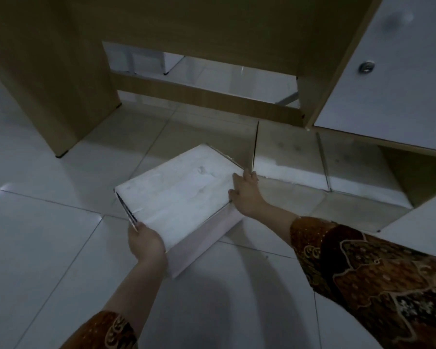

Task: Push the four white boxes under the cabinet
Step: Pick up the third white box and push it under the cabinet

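Note:
A white box (pixel 181 195) lies slanted on the tiled floor in front of the cabinet (pixel 388 71). My left hand (pixel 146 241) grips its near left corner. My right hand (pixel 244 192) rests flat against its right edge, fingers spread along the side. Two more white boxes stand side by side partly under the cabinet's white door: one (pixel 287 152) just right of the slanted box, the other (pixel 350 162) further right. Their far ends are hidden in shadow under the cabinet.
A wooden desk panel (pixel 48 71) stands at the left with a low crossbar (pixel 207 99) behind the boxes. Pale floor tiles (pixel 48 248) stretch to the left and toward me. A white surface edge (pixel 425 217) juts in at the right.

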Available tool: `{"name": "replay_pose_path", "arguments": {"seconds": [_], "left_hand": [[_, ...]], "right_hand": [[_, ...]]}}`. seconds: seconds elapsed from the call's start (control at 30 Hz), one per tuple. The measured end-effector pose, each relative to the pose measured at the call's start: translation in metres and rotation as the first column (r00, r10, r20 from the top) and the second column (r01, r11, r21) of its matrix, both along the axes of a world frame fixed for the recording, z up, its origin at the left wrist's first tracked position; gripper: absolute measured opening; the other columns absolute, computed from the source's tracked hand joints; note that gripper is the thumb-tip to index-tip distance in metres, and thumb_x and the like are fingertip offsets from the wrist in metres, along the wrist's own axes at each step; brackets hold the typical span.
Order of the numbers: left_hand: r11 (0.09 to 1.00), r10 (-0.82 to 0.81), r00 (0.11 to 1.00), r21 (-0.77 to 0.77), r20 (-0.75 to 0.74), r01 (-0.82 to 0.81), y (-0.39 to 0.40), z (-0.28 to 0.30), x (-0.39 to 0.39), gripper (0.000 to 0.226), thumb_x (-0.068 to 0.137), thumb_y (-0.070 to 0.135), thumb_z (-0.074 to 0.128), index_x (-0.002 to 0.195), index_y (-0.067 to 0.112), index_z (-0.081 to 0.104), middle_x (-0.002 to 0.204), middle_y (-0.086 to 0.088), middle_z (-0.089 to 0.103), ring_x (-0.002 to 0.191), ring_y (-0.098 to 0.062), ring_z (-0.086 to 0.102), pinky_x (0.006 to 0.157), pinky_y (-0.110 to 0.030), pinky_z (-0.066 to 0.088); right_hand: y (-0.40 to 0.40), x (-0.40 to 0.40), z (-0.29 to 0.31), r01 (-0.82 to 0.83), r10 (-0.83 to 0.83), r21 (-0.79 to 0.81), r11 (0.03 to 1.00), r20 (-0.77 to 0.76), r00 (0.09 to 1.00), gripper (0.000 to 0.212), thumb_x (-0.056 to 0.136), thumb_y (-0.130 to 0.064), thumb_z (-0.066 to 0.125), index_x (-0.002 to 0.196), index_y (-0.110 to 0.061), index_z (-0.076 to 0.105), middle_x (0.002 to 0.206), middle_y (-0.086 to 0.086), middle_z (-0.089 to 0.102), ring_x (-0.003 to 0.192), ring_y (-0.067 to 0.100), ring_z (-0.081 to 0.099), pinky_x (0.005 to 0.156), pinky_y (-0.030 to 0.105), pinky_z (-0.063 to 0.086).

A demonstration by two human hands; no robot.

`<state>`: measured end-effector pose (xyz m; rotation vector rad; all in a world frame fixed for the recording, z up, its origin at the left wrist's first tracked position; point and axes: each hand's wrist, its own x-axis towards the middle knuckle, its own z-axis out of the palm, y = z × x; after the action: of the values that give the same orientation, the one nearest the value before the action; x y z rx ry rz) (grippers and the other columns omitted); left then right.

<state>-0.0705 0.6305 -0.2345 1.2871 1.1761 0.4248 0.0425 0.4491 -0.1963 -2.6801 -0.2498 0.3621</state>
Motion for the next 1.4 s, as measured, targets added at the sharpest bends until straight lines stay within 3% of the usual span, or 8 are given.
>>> {"name": "replay_pose_path", "arguments": {"seconds": [0.13,0.3,0.47,0.63,0.77,0.83,1.0,1.4], "left_hand": [[0.996,0.077,0.995,0.03,0.06,-0.079,-0.02,-0.008,0.011,0.046,0.101,0.018,0.03,0.146,0.009,0.03,0.149,-0.021,0.038,0.134,-0.035,0.04,0.113,-0.036,0.029],[0.988,0.051,0.993,0.139,0.106,-0.066,-0.036,-0.017,0.007,0.053,0.102,0.013,0.029,0.151,0.009,0.01,0.156,-0.021,0.021,0.142,-0.031,0.028,0.114,-0.029,0.019],[0.932,-0.046,0.998,0.358,-0.036,0.056,-0.042,-0.014,0.0,0.061,0.098,0.006,0.035,0.149,-0.001,0.004,0.155,-0.033,-0.003,0.145,-0.043,0.009,0.117,-0.043,0.013],[0.59,-0.347,0.896,0.679,-0.276,0.437,-0.018,-0.018,-0.018,0.062,0.087,0.016,0.024,0.147,0.004,0.028,0.157,-0.028,-0.001,0.147,-0.039,-0.003,0.117,-0.054,0.004],[-0.047,-0.466,0.649,0.749,-0.602,0.661,0.003,-0.018,-0.026,0.06,0.095,0.044,0.019,0.147,0.016,0.029,0.161,-0.013,0.008,0.149,-0.025,-0.002,0.118,-0.049,0.001],[-0.162,-0.492,0.553,0.695,-0.672,0.7,0.006,-0.017,-0.021,0.067,0.093,0.055,0.014,0.145,0.019,0.036,0.158,-0.009,0.023,0.149,-0.025,0.01,0.119,-0.049,0.01],[-0.071,-0.498,0.559,0.674,-0.663,0.735,0.0,-0.009,-0.01,0.064,0.089,0.047,0.018,0.14,0.02,0.046,0.152,-0.008,0.038,0.144,-0.025,0.029,0.112,-0.045,0.027],[-0.04,-0.46,0.59,0.68,-0.663,0.732,0.005,-0.013,-0.007,0.061,0.09,0.04,0.019,0.139,0.018,0.048,0.148,-0.011,0.044,0.14,-0.029,0.035,0.107,-0.047,0.033]], "right_hand": [[0.019,-0.016,-0.014,-0.103,0.108,0.068,0.992,-0.089,0.99,0.063,0.098,-0.025,0.041,0.149,-0.002,0.011,0.157,0.022,-0.014,0.142,0.039,-0.021,0.118,0.046,0.001],[0.022,-0.012,-0.02,-0.219,0.226,0.078,0.973,-0.086,0.97,0.061,0.102,-0.025,0.031,0.149,-0.002,-0.001,0.155,0.022,-0.024,0.14,0.036,-0.029,0.118,0.05,-0.005],[0.02,0.0,-0.013,-0.345,0.341,-0.014,0.939,-0.119,0.933,0.059,0.103,-0.025,0.027,0.15,-0.005,-0.002,0.156,0.018,-0.023,0.14,0.035,-0.029,0.117,0.056,-0.001],[0.015,0.005,-0.012,-0.414,0.41,-0.112,0.903,-0.06,0.91,0.057,0.102,-0.025,0.026,0.151,-0.014,-0.001,0.16,0.008,-0.016,0.146,0.023,-0.018,0.114,0.06,0.003],[-0.043,0.04,-0.007,-0.064,0.096,-0.375,0.925,0.068,0.993,0.065,0.1,-0.019,0.034,0.151,-0.014,-0.005,0.159,0.016,-0.014,0.145,0.035,-0.015,0.115,0.062,0.006],[-0.07,0.042,-0.014,-0.037,0.051,-0.412,0.91,0.021,0.998,0.072,0.098,-0.023,0.039,0.15,-0.017,-0.011,0.158,0.016,-0.017,0.144,0.038,-0.016,0.117,0.057,0.01],[-0.088,0.04,-0.026,-0.024,0.038,-0.323,0.946,0.036,0.999,0.085,0.093,-0.017,0.05,0.149,-0.026,-0.014,0.159,0.006,-0.019,0.146,0.029,-0.017,0.117,0.044,0.018],[-0.132,0.028,-0.032,-0.008,0.043,-0.293,0.956,0.115,0.992,0.089,0.087,-0.01,0.054,0.15,-0.025,-0.007,0.161,-0.003,-0.011,0.148,0.018,-0.009,0.115,0.037,0.023]]}}
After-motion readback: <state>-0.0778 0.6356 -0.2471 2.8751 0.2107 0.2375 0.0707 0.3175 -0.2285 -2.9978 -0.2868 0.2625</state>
